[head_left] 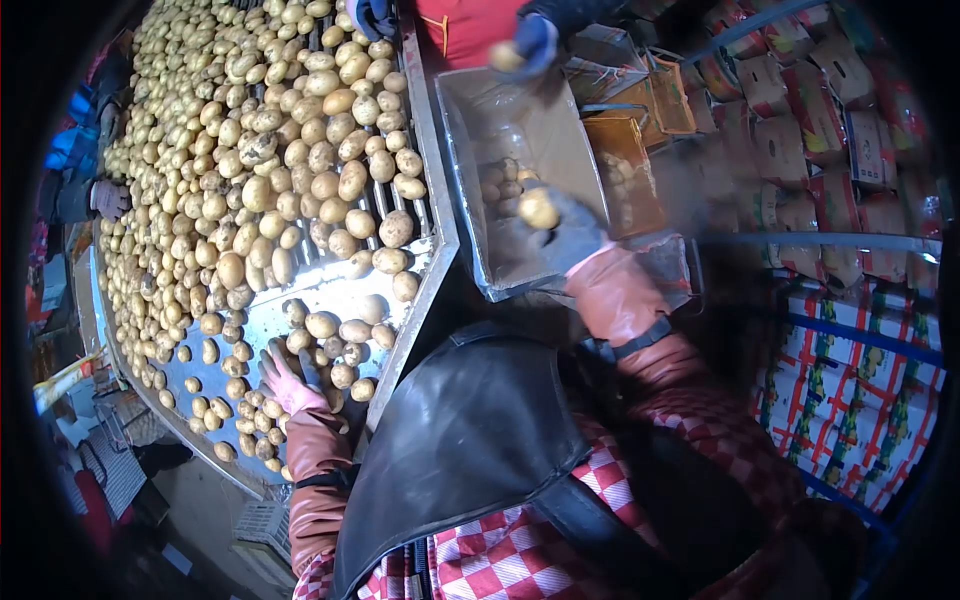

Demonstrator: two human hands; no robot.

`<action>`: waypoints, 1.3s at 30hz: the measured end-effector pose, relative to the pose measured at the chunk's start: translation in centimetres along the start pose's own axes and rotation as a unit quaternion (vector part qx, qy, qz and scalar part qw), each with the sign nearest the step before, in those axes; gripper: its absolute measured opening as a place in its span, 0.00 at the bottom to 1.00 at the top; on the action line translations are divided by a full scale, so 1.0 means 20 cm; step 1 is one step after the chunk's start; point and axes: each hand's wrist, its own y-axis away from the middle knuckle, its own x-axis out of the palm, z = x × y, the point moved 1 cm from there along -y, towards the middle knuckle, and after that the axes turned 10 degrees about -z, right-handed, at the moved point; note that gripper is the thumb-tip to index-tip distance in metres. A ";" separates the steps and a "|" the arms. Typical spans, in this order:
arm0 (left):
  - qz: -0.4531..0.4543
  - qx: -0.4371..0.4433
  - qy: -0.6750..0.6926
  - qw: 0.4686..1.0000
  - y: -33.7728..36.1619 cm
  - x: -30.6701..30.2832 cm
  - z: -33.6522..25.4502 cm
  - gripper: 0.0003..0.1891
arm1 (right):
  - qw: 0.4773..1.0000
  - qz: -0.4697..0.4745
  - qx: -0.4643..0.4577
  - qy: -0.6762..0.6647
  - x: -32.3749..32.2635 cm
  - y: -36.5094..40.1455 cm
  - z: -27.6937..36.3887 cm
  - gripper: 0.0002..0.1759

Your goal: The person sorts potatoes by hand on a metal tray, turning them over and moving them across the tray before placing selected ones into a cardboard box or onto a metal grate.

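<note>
My right hand [572,228], in a grey and pink glove, is closed on a potato [538,209] above a plastic-lined box [540,130]. Several potatoes [495,182] lie at the bottom of that box. On the metal sorting table [330,282], my left hand [290,382], gloved likewise, rests among loose potatoes [322,324] with its fingers apart. It touches some of them but holds none that I can see. A thick spread of potatoes [230,190] covers the rollers and the far part of the table.
Across the box, a co-worker's blue-gloved hand [535,45] holds a potato, blurred. Another gloved hand [108,200] is at the table's left side. An orange-brown crate [632,205] with potatoes stands right of the box. Stacked cartons [850,390] fill the right side.
</note>
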 end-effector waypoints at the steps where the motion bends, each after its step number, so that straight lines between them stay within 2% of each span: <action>1: 0.010 -0.007 -0.011 1.000 0.00 0.00 0.00 0.35 | 0.995 -0.036 -0.028 -0.088 -0.16 -0.06 0.08 0.22; 2: 0.018 -0.010 -0.003 1.000 0.00 0.00 0.00 0.35 | 0.981 -0.070 -0.051 -0.174 -0.35 -0.13 0.16 0.24; 4: 0.047 -0.047 0.025 0.997 -0.01 -0.08 -0.06 0.34 | 0.957 -0.071 -0.120 -0.255 -0.61 -0.24 0.27 0.26; 5: 0.039 -0.032 0.017 0.999 0.00 -0.09 -0.07 0.34 | 0.960 -0.063 -0.098 -0.253 -0.60 -0.32 0.14 0.26; 7: 0.034 -0.028 0.008 0.999 -0.01 -0.09 -0.07 0.33 | 0.989 -0.025 -0.113 -0.087 -0.52 -0.47 -0.07 0.27; 9: 0.010 -0.025 0.024 0.999 0.00 -0.10 -0.08 0.33 | 0.988 -0.003 -0.134 0.075 -0.58 -0.41 -0.34 0.27; 10: -0.003 -0.023 0.042 0.999 -0.01 -0.11 -0.09 0.33 | 0.976 0.009 -0.153 0.153 -0.51 -0.36 -0.40 0.28; 12: -0.002 -0.028 0.034 0.999 -0.02 -0.12 -0.10 0.33 | 0.979 -0.014 -0.049 0.200 -0.29 -0.30 -0.38 0.27; 13: 0.005 -0.026 0.043 0.999 -0.02 -0.12 -0.10 0.33 | 0.981 -0.050 0.082 0.168 0.10 -0.15 -0.29 0.26; 14: 0.012 -0.039 0.056 0.998 -0.01 -0.11 -0.09 0.34 | 0.970 -0.047 0.023 0.239 0.26 -0.12 -0.28 0.24; 16: 0.025 -0.039 0.078 0.996 -0.01 -0.15 -0.09 0.34 | 0.936 0.041 -0.060 0.345 0.45 -0.22 -0.26 0.22; 18: 0.043 -0.039 0.089 0.994 0.01 -0.18 -0.09 0.34 | 0.919 0.113 -0.141 0.351 0.59 -0.35 -0.28 0.20; 19: 0.042 -0.035 0.087 0.995 0.02 -0.20 -0.09 0.33 | 0.874 0.121 -0.194 0.429 0.70 -0.40 -0.29 0.20; 20: 0.041 -0.031 0.085 0.995 0.04 -0.22 -0.09 0.32 | 0.703 0.097 -0.212 0.672 0.77 -0.40 -0.28 0.23; 21: 0.040 -0.040 0.083 0.995 0.08 -0.23 -0.08 0.32 | 0.555 0.134 -0.263 0.778 0.81 -0.41 -0.32 0.25; 22: 0.032 -0.056 0.138 0.988 0.12 -0.22 -0.07 0.30 | 0.386 0.166 -0.308 0.854 0.85 -0.42 -0.36 0.27; 23: 0.023 -0.072 0.194 0.978 0.16 -0.23 -0.06 0.28 | 0.395 0.167 -0.235 0.873 0.83 -0.46 -0.45 0.29; 26: -0.017 -0.077 0.229 0.970 0.24 -0.26 -0.01 0.26 | 0.430 0.199 -0.235 0.849 0.85 -0.49 -0.45 0.30; 27: -0.041 -0.071 0.245 0.966 0.26 -0.26 0.01 0.25 | 0.505 0.210 -0.246 0.800 0.81 -0.52 -0.43 0.31; 28: -0.042 -0.076 0.246 0.965 0.27 -0.27 0.02 0.25 | 0.753 0.164 -0.013 0.637 0.86 -0.42 -0.41 0.31; 30: -0.023 -0.086 0.259 0.962 0.29 -0.31 0.04 0.24 | 0.860 0.288 0.042 0.418 0.77 -0.37 -0.36 0.31; 31: -0.028 -0.084 0.257 0.962 0.30 -0.30 0.03 0.23 | 0.906 0.331 0.196 0.176 0.75 -0.38 -0.38 0.34; 32: -0.028 -0.079 0.261 0.962 0.29 -0.29 0.03 0.23 | 0.909 0.328 0.190 0.176 0.70 -0.38 -0.39 0.34; 34: -0.029 -0.050 0.252 0.966 0.27 -0.29 0.01 0.24 | 0.941 0.278 0.193 -0.023 0.72 -0.27 -0.41 0.37; 36: -0.008 -0.049 0.260 0.964 0.24 -0.29 -0.03 0.24 | 0.923 0.285 0.227 -0.123 0.72 -0.24 -0.40 0.38; 38: 0.004 -0.003 0.212 0.977 0.20 -0.29 -0.06 0.26 | 0.933 0.258 0.200 -0.148 0.69 -0.22 -0.39 0.38; 39: 0.007 -0.001 0.217 0.976 0.20 -0.26 -0.05 0.27 | 0.960 0.189 0.170 -0.119 0.68 -0.22 -0.39 0.35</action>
